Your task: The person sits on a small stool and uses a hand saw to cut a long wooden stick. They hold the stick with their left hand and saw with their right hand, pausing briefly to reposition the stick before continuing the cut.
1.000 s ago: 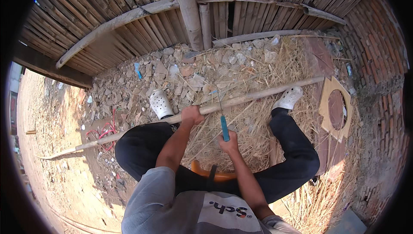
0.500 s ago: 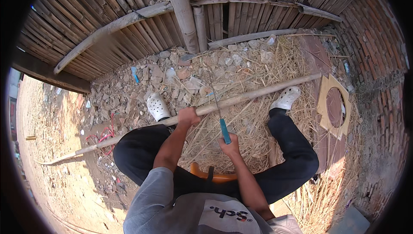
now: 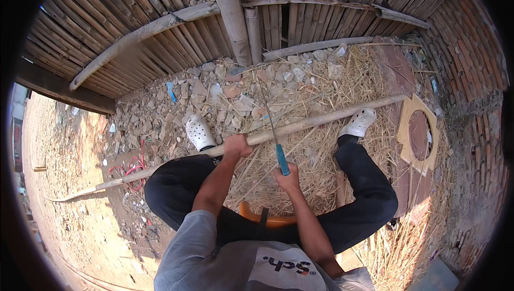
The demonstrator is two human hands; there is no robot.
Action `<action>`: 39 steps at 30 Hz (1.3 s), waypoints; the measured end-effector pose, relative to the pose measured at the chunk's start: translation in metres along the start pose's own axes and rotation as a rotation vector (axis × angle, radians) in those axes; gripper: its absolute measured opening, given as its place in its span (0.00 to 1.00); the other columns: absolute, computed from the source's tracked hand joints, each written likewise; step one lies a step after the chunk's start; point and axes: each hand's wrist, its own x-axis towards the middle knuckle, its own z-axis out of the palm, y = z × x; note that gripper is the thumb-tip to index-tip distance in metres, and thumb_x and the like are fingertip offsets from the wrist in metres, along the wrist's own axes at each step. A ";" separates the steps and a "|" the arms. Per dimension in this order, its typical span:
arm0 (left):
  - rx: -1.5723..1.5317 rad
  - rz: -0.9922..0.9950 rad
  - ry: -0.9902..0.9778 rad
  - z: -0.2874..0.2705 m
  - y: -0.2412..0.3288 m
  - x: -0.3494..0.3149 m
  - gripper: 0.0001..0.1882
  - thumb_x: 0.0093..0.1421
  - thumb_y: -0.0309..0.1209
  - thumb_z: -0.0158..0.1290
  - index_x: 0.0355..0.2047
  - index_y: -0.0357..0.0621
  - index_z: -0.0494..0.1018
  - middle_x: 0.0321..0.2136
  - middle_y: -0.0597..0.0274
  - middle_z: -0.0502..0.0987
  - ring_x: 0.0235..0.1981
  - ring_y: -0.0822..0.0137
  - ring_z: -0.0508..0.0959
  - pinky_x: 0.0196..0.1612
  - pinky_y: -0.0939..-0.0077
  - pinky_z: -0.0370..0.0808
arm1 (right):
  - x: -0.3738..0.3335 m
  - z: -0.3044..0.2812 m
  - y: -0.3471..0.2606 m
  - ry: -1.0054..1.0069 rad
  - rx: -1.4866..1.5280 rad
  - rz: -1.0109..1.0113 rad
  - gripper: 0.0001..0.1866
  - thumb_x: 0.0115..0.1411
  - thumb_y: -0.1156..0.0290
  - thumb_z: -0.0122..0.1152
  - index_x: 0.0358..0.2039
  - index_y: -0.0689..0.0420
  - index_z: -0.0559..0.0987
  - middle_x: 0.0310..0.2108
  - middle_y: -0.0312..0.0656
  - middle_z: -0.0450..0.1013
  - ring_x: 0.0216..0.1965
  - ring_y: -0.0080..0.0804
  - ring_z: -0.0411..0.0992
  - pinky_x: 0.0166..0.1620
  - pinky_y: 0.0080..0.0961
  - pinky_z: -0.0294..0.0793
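A long pale wooden pole (image 3: 316,120) lies slantwise in front of me, from the ground at the left over my left leg to beside my right shoe. My left hand (image 3: 237,145) is closed round it near its middle. My right hand (image 3: 288,177) grips the teal handle (image 3: 282,160) of a hand saw, whose thin blade (image 3: 270,117) shows nearly edge-on. That blade crosses the pole just right of my left hand and points away from me. Whether its teeth are in the wood cannot be made out.
Straw (image 3: 305,168) and broken stones (image 3: 214,85) cover the ground. A slatted bamboo wall (image 3: 176,45) rises ahead, and a brick wall (image 3: 466,61) stands at the right. A cut-out board (image 3: 402,130) lies near the pole's right end. Red cord (image 3: 140,165) lies at the left.
My right hand and the saw have moved slightly forward, away from me. My left hand keeps its hold on the pole. The whole view has shifted a little.
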 end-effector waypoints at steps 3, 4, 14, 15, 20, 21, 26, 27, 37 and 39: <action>-0.027 -0.025 0.034 0.031 -0.006 -0.008 0.24 0.41 0.43 0.56 0.40 0.51 0.80 0.35 0.52 0.82 0.38 0.56 0.82 0.42 0.62 0.79 | -0.099 -0.028 0.045 0.015 -0.064 -0.102 0.10 0.46 0.76 0.61 0.16 0.60 0.69 0.13 0.36 0.65 0.18 0.20 0.64 0.24 0.25 0.65; -0.029 -0.041 0.028 0.032 -0.009 -0.008 0.24 0.41 0.43 0.56 0.40 0.51 0.80 0.35 0.52 0.82 0.38 0.55 0.82 0.42 0.62 0.79 | -0.147 -0.040 0.053 0.003 -0.102 -0.120 0.10 0.45 0.76 0.62 0.15 0.59 0.69 0.13 0.35 0.64 0.18 0.19 0.64 0.24 0.24 0.65; -0.021 0.019 0.073 0.022 -0.004 0.035 0.22 0.41 0.40 0.55 0.39 0.49 0.79 0.31 0.49 0.81 0.35 0.53 0.82 0.39 0.60 0.79 | 0.031 0.000 0.035 0.068 -0.113 -0.176 0.09 0.48 0.76 0.60 0.15 0.60 0.69 0.13 0.31 0.64 0.17 0.18 0.62 0.22 0.22 0.62; -0.019 0.044 0.098 0.016 0.001 0.037 0.22 0.41 0.40 0.55 0.38 0.48 0.79 0.31 0.49 0.81 0.34 0.53 0.82 0.39 0.60 0.79 | 0.038 -0.006 0.027 0.051 -0.054 -0.164 0.09 0.48 0.76 0.60 0.15 0.59 0.70 0.13 0.31 0.65 0.17 0.18 0.63 0.22 0.21 0.62; -0.071 -0.002 0.070 0.025 -0.005 0.025 0.21 0.40 0.39 0.54 0.37 0.48 0.79 0.31 0.50 0.81 0.34 0.52 0.82 0.39 0.59 0.79 | -0.145 -0.057 0.034 -0.032 -0.157 -0.120 0.09 0.44 0.76 0.62 0.15 0.59 0.70 0.12 0.33 0.65 0.16 0.19 0.66 0.22 0.23 0.66; -0.065 0.005 0.093 0.029 -0.006 0.021 0.21 0.40 0.39 0.54 0.37 0.48 0.79 0.31 0.50 0.81 0.34 0.52 0.82 0.39 0.59 0.79 | -0.159 -0.058 0.028 -0.043 -0.181 -0.128 0.08 0.44 0.76 0.61 0.15 0.59 0.70 0.12 0.33 0.65 0.16 0.19 0.66 0.22 0.23 0.66; -0.058 0.010 0.033 0.038 -0.006 0.015 0.22 0.41 0.40 0.55 0.39 0.50 0.80 0.34 0.50 0.81 0.36 0.52 0.82 0.42 0.59 0.78 | -0.026 -0.024 0.050 0.038 0.067 -0.023 0.09 0.50 0.74 0.59 0.17 0.59 0.70 0.13 0.32 0.64 0.17 0.17 0.61 0.22 0.22 0.62; -0.060 0.003 0.035 0.042 -0.007 0.015 0.22 0.41 0.40 0.54 0.39 0.50 0.80 0.34 0.50 0.81 0.37 0.53 0.82 0.42 0.60 0.78 | 0.000 -0.015 0.041 0.044 -0.025 -0.106 0.08 0.50 0.76 0.59 0.18 0.59 0.70 0.14 0.31 0.64 0.17 0.17 0.61 0.22 0.22 0.62; -0.067 -0.063 0.042 0.055 -0.023 0.004 0.22 0.42 0.40 0.56 0.40 0.49 0.79 0.37 0.53 0.81 0.39 0.54 0.82 0.43 0.61 0.78 | -0.117 -0.017 0.063 0.152 0.041 -0.054 0.06 0.55 0.75 0.61 0.24 0.60 0.74 0.14 0.29 0.63 0.19 0.13 0.62 0.23 0.19 0.64; -0.085 -0.050 0.079 0.060 -0.017 -0.002 0.23 0.43 0.40 0.56 0.41 0.49 0.78 0.36 0.53 0.81 0.39 0.54 0.82 0.43 0.60 0.78 | -0.131 -0.023 0.044 0.141 -0.044 -0.087 0.07 0.56 0.73 0.62 0.25 0.60 0.74 0.14 0.30 0.64 0.19 0.14 0.63 0.23 0.19 0.64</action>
